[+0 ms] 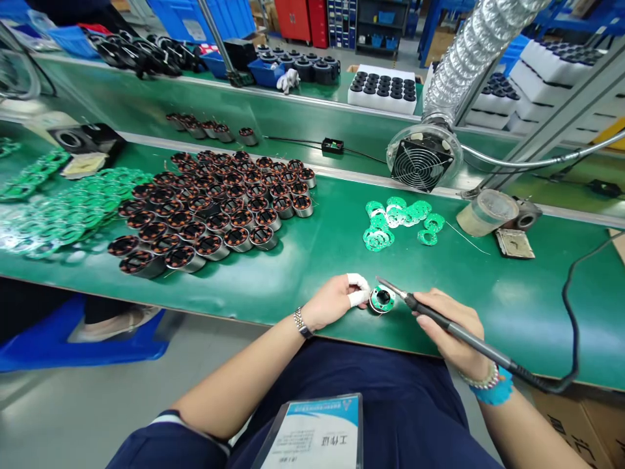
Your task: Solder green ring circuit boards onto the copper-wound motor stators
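My left hand, with white covers on its thumb and a finger, is closed at the left side of a small motor stator on the green bench. A green ring-shaped circuit board lies on top of the stator. In my right hand is a soldering iron, its grip between thumb and fingers. The iron's tip points left and is over the far edge of the board; whether it touches cannot be made out.
Many wound stators stand grouped at left, beside green circuit boards. Loose ring boards lie ahead. A fan with a duct, a clouded tub and a soldering-iron stand are at right. The iron's cable loops along the right.
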`<state>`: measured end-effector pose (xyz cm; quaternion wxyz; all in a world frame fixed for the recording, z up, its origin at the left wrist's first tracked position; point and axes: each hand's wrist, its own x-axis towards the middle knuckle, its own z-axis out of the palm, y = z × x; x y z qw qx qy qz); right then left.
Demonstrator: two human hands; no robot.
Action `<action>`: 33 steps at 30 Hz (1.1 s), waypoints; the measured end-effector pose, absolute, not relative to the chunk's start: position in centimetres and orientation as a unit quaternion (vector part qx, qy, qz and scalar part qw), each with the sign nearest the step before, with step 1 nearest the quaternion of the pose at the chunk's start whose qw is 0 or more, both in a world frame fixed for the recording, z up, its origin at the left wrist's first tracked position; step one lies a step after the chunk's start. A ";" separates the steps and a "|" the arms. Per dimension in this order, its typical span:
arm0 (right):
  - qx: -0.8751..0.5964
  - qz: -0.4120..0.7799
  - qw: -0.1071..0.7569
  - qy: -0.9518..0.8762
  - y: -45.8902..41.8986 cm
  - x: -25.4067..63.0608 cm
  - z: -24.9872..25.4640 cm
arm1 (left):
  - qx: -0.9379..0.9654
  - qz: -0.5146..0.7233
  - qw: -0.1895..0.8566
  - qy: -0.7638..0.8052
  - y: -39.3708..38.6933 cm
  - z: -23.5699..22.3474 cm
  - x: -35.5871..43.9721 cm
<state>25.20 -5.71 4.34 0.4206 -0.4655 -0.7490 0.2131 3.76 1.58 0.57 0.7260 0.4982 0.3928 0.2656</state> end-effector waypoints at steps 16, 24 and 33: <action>-0.499 0.235 0.396 -0.734 -5.3 25.3 4.8 | 0.517 0.266 0.709 0.399 1.5 0.4 3.7; -0.499 0.232 0.398 -0.734 -5.5 25.7 4.7 | 0.521 0.268 0.708 0.396 1.5 0.3 3.6; -0.409 0.293 0.291 -0.814 -2.1 24.2 3.4 | 0.511 0.273 0.713 0.395 1.3 0.3 3.6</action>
